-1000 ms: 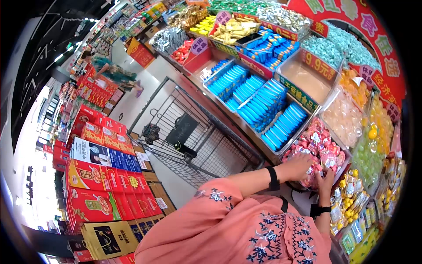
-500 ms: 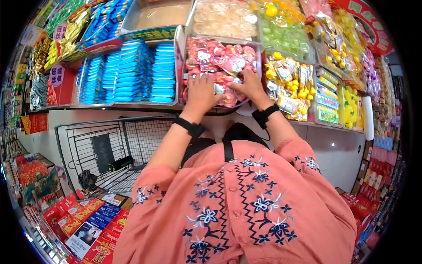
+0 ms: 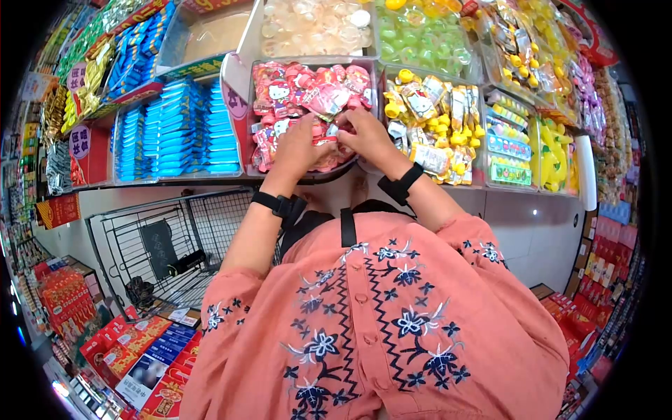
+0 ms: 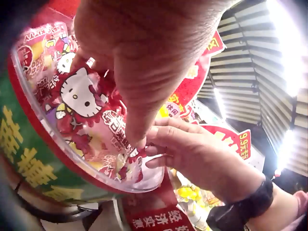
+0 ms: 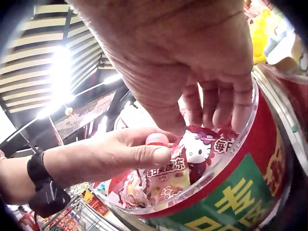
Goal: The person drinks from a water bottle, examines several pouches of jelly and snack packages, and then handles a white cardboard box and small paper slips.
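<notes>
Pink Hello Kitty packets (image 3: 278,91) fill a clear-rimmed bin (image 3: 245,119). My left hand (image 3: 297,148) reaches into its front part; in the right wrist view the left hand (image 5: 120,151) has its thumb against a pink-capped packet (image 5: 166,175), fingers partly hidden behind it. My right hand (image 3: 367,140) is beside it, touching packets at the bin's right side. In the right wrist view the right hand (image 5: 187,62) has bent fingers over a Kitty packet (image 5: 197,150), with a gap between thumb and fingers. The right hand (image 4: 197,154) meets the left hand (image 4: 149,57) near the rim.
Blue packets (image 3: 178,126) stand left of the bin, yellow-capped packets (image 3: 458,126) lie to its right. Jelly cups (image 3: 315,31) are in the tray behind. A wire shopping cart (image 3: 203,231) stands front left, near red boxes (image 3: 126,343).
The view has turned and shifted slightly right, so the pink bin lies further left. The hands have come closer together over the pink packets.
</notes>
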A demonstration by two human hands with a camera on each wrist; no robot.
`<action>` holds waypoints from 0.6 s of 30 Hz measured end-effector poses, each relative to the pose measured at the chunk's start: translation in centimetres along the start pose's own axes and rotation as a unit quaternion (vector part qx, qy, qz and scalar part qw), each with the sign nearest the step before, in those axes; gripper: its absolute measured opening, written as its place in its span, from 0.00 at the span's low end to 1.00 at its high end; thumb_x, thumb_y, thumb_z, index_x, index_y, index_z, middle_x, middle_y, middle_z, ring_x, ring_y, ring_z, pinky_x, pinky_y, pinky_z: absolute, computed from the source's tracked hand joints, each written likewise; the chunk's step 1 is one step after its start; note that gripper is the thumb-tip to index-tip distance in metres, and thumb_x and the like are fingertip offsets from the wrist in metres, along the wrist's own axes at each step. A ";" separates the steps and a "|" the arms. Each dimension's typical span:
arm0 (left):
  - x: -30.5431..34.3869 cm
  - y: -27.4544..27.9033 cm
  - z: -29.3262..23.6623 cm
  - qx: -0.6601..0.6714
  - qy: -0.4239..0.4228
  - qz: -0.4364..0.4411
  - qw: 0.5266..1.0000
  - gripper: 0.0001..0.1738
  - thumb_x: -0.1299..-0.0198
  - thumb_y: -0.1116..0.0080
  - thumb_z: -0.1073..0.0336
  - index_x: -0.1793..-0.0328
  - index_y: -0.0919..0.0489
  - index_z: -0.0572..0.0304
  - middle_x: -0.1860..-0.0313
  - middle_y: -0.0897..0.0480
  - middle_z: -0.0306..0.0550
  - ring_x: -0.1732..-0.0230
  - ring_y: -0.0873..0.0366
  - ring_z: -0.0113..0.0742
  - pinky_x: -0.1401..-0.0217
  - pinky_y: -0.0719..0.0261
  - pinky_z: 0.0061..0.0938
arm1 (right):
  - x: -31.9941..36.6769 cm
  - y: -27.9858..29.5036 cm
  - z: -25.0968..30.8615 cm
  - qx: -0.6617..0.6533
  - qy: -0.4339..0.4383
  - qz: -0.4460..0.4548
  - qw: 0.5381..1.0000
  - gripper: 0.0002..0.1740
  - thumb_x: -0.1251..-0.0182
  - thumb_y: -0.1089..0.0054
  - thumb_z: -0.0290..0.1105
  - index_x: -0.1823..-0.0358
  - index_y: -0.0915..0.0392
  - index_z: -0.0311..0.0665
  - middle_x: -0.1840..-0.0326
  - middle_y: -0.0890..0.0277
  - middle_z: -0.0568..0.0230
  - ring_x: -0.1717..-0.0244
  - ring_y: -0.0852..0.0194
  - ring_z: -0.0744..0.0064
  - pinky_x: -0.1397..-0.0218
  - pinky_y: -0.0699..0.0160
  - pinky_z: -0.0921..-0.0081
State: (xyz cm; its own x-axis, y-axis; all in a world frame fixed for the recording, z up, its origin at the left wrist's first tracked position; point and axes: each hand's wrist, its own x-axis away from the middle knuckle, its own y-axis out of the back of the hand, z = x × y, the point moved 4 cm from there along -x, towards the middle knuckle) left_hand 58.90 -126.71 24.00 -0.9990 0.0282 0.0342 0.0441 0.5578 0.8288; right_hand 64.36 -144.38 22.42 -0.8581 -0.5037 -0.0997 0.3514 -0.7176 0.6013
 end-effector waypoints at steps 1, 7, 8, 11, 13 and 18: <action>0.0 -0.1 0.0 0.029 0.002 0.011 1.000 0.43 0.51 0.23 0.50 0.32 0.27 0.63 0.38 0.19 0.57 0.39 0.21 0.57 0.38 0.23 0.43 | 0.1 0.3 0.0 -0.017 -0.007 0.022 1.000 0.14 0.40 0.32 0.33 0.55 0.19 0.34 0.57 0.26 0.50 0.56 0.21 0.54 0.51 0.22 0.63; 0.9 0.2 1.1 0.147 -0.017 0.028 0.989 0.37 0.46 0.23 0.59 0.33 0.26 0.65 0.41 0.19 0.55 0.40 0.20 0.46 0.38 0.23 0.35 | 0.5 1.8 1.4 0.077 0.103 -0.051 0.990 0.09 0.45 0.33 0.30 0.62 0.18 0.39 0.57 0.25 0.53 0.51 0.27 0.48 0.47 0.25 0.56; 1.2 0.2 1.3 0.171 -0.013 0.022 0.985 0.35 0.46 0.24 0.60 0.34 0.25 0.65 0.42 0.19 0.54 0.42 0.19 0.44 0.39 0.22 0.34 | 0.3 1.9 1.5 0.088 0.128 -0.063 0.986 0.09 0.45 0.34 0.29 0.62 0.19 0.39 0.57 0.26 0.53 0.50 0.28 0.47 0.46 0.25 0.56; 2.4 0.1 1.2 0.220 0.053 0.078 0.971 0.25 0.45 0.26 0.63 0.42 0.21 0.61 0.52 0.16 0.56 0.47 0.18 0.53 0.45 0.22 0.41 | -0.2 0.8 0.4 0.060 0.085 0.032 0.994 0.09 0.42 0.36 0.28 0.59 0.21 0.36 0.59 0.28 0.53 0.52 0.27 0.49 0.48 0.26 0.60; 3.6 -0.5 0.9 0.185 0.013 0.057 0.981 0.23 0.43 0.28 0.63 0.43 0.21 0.61 0.55 0.16 0.55 0.50 0.17 0.52 0.47 0.22 0.40 | -0.4 0.5 -0.1 0.028 0.076 0.047 0.996 0.09 0.42 0.36 0.27 0.61 0.22 0.36 0.59 0.28 0.53 0.53 0.27 0.50 0.49 0.26 0.60; 4.1 0.2 0.8 0.229 0.015 0.015 0.973 0.19 0.38 0.30 0.68 0.43 0.21 0.62 0.58 0.18 0.41 0.55 0.22 0.27 0.50 0.21 0.27 | -1.2 -0.4 -1.3 -0.038 0.049 0.054 0.997 0.07 0.41 0.36 0.26 0.62 0.22 0.37 0.61 0.29 0.55 0.58 0.27 0.57 0.53 0.26 0.66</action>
State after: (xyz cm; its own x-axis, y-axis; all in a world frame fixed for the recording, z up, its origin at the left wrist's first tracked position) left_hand 54.84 -125.85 23.84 -0.9966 0.0295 0.0771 0.0637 0.8686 0.4915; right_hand 65.78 -144.13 21.31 -0.7748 -0.6214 -0.1161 0.4705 -0.6896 0.5505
